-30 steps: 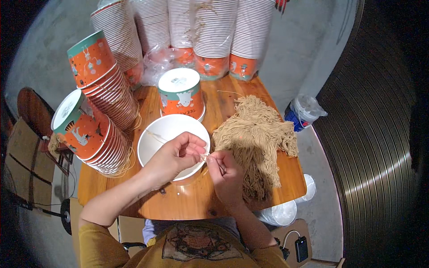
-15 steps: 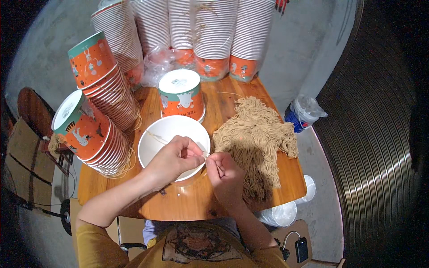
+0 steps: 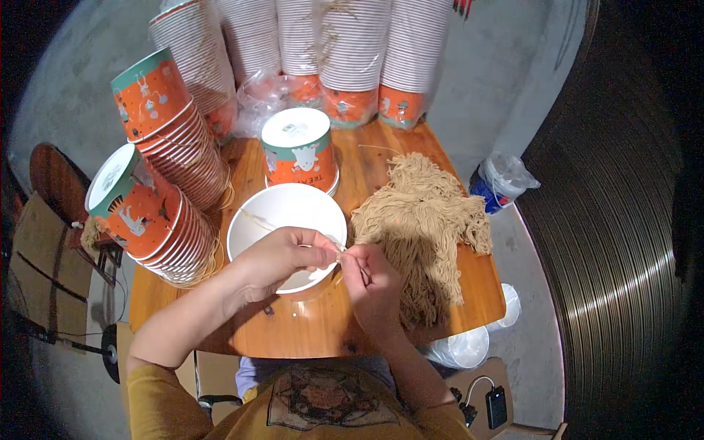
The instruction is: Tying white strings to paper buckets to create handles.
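Observation:
Directly in front of me a white paper bucket [image 3: 273, 202] lies with its open mouth facing up toward me. My left hand [image 3: 287, 262] reaches across that mouth, thumb and fingers pinched at the right side of the rim. Pressed close beside it, my right hand [image 3: 371, 282] is also closed in a pinch. Both grip a thin tan string [image 3: 253, 217], part of which runs across the bucket's inside; the bit between my fingertips is mostly hidden. A large heap of tan strings [image 3: 418, 220] spreads just right of my right hand.
Behind the white bucket stands an upside-down orange and green bucket [image 3: 299, 150]. Two leaning stacks of such buckets, one near [image 3: 150, 213] and one farther back [image 3: 172, 121], line the left side, with string loops hanging. Plastic-wrapped stacks [image 3: 352, 51] fill the table's far edge.
My hands have drawn slightly closer together at the rim, still holding the string. The whole view has shifted a little; the bucket and heap look otherwise the same.

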`<state>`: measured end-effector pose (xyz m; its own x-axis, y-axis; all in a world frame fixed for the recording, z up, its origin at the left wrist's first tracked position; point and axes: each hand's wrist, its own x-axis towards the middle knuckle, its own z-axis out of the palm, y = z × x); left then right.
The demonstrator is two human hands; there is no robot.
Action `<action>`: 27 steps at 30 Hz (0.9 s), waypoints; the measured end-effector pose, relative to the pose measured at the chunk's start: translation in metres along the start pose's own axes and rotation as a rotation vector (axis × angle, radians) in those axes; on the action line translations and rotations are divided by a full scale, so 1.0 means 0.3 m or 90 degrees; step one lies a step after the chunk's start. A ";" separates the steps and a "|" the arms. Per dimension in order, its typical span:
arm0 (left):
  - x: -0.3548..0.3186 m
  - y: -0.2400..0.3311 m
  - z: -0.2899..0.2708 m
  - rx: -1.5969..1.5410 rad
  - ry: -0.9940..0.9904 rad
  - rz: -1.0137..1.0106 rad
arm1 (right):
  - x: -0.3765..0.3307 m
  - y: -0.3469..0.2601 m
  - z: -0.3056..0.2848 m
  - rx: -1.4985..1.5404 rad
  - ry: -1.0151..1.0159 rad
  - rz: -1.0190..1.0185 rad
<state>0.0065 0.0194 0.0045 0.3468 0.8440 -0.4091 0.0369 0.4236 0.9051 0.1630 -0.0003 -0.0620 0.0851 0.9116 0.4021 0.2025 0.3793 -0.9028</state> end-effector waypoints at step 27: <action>0.035 -0.023 -0.030 -0.069 -0.076 -0.008 | 0.007 0.012 -0.039 -0.208 -0.030 -0.193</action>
<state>0.0014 0.0282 -0.0071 0.4565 0.7958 -0.3979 -0.0564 0.4722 0.8797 0.1752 0.0010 -0.0626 -0.0688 0.7757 0.6274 0.5091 0.5681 -0.6466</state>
